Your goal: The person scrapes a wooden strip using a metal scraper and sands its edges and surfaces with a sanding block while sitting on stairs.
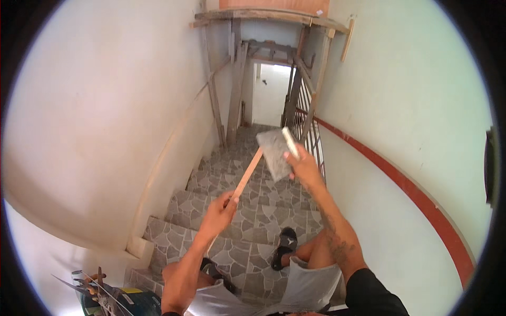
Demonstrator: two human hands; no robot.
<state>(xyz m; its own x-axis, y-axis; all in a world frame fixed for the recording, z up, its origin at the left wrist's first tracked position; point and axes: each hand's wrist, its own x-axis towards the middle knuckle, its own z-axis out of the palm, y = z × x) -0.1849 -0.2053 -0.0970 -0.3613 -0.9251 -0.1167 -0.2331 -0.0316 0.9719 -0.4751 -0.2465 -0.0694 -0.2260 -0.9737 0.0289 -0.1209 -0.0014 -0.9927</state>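
My left hand [220, 211] is closed round a thin, flat wooden stick [249, 173], which slants up and to the right. In my right hand [305, 166] is what looks like a plastering trowel [274, 152], a grey, smeared rectangular plate with a whitish bar handle. The fingers wrap the lower end of that handle. At its upper end the stick meets or overlaps the trowel's left edge; whether they touch I cannot tell. Both hands are held out above the stairs [263, 218], in front of my knees.
Dark-shod feet [287, 245] rest on the stone-patterned steps. At lower left sits a dark tool bag [139, 300] with pliers and other tools sticking out. Wooden props and beams [274, 16] span the stairwell ahead. A red-brown band [400, 176] tops the low right wall; a white door [271, 97] stands below.
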